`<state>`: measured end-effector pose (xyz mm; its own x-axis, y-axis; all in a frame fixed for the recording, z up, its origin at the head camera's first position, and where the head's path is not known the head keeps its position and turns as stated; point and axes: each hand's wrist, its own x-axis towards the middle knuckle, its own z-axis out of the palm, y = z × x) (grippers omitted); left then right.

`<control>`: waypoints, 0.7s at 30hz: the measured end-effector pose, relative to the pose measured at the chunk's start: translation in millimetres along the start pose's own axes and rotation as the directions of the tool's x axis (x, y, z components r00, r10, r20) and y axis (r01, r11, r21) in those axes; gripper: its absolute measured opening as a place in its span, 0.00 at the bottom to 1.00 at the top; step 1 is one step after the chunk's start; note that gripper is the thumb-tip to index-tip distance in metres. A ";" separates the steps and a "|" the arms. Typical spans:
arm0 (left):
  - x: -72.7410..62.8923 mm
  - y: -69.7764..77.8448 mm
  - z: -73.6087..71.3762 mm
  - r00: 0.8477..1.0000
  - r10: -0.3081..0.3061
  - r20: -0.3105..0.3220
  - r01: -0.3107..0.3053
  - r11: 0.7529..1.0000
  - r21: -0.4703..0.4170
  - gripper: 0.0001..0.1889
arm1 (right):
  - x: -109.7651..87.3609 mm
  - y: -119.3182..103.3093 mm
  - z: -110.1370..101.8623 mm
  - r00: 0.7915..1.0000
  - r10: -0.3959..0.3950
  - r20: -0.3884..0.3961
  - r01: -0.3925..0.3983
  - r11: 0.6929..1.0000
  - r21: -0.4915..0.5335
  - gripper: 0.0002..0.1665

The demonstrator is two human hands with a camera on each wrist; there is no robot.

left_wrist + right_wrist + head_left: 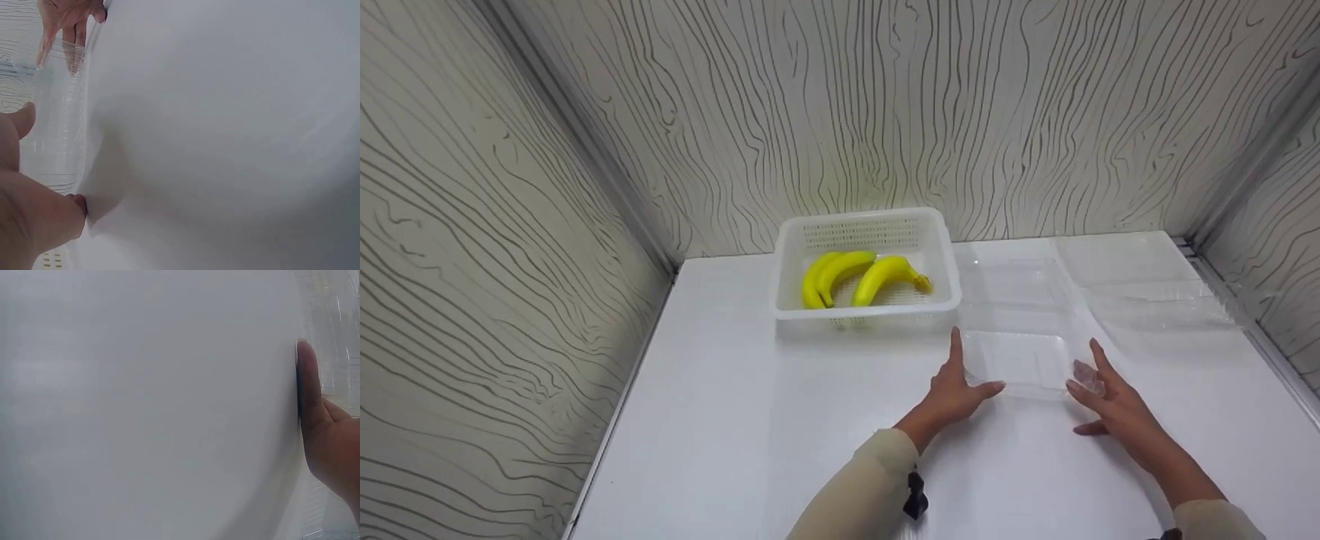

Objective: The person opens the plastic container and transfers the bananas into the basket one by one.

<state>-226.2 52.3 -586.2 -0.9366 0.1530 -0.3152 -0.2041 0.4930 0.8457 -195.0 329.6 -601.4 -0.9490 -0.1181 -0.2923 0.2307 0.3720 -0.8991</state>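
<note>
A clear plastic box [1024, 364] lies on the white table between both hands. At its left end is my left hand [956, 390], the index finger straight along the side and the thumb stretched over the near edge. My right hand [1114, 405] is spread at the opposite end, with the thumb and index finger around a clear corner there. In the left wrist view the box [56, 112] spans the space between the hands. The right wrist view shows the right hand [326, 433] low against the table, one finger straight; its contact with the box is unclear.
Behind the hands, a white plastic basket [870, 311] holds three yellow bananas [844, 274]. More clear plastic boxes [1016, 281] lie right of the basket, and others [1155, 289] are near the table's right edge. Patterned panels [840, 112] enclose the table [712, 405].
</note>
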 end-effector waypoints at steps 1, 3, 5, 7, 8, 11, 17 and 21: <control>1.5 -0.1 0.8 1.000 0.003 -0.004 -0.003 1.000 -0.014 0.58 | 1.2 -0.8 0.3 1.000 0.003 -0.006 -0.003 1.000 -0.006 0.59; 4.0 0.2 1.5 1.000 0.008 -0.010 -0.008 0.999 -0.036 0.58 | 3.8 -2.4 0.8 1.000 0.004 -0.009 -0.004 1.000 -0.007 0.59; 6.8 0.4 1.8 1.000 0.013 -0.017 -0.014 0.998 -0.058 0.57 | 6.7 -3.9 0.8 1.000 0.003 -0.007 -0.003 1.000 -0.004 0.60; 9.0 1.0 1.6 1.000 0.015 -0.024 -0.017 0.997 -0.079 0.57 | 9.5 -5.1 0.8 1.000 0.003 -0.004 -0.003 1.000 0.006 0.60; 9.8 1.6 1.2 0.999 0.017 -0.027 -0.020 0.996 -0.090 0.57 | 10.7 -5.8 0.5 1.000 0.005 -0.004 -0.005 1.000 0.008 0.60; 12.0 2.6 0.4 0.998 0.039 -0.042 -0.044 0.991 -0.130 0.57 | 14.3 -6.9 -0.5 1.000 0.005 -0.005 -0.005 1.000 0.012 0.61; 16.4 1.0 -0.2 0.997 0.050 -0.052 -0.058 0.984 -0.167 0.56 | 20.8 -6.6 -0.2 1.000 0.008 -0.020 -0.008 1.000 0.020 0.61; 19.4 -0.7 0.0 0.997 0.054 -0.055 -0.062 0.984 -0.170 0.56 | 24.3 -6.6 -0.4 0.999 0.017 -0.028 -0.016 0.999 0.030 0.60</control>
<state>-244.2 55.0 -593.0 -0.9604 0.1323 -0.2452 -0.1906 0.3301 0.9245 -219.7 324.7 -602.4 -0.9507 -0.0859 -0.2979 0.2520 0.3459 -0.9038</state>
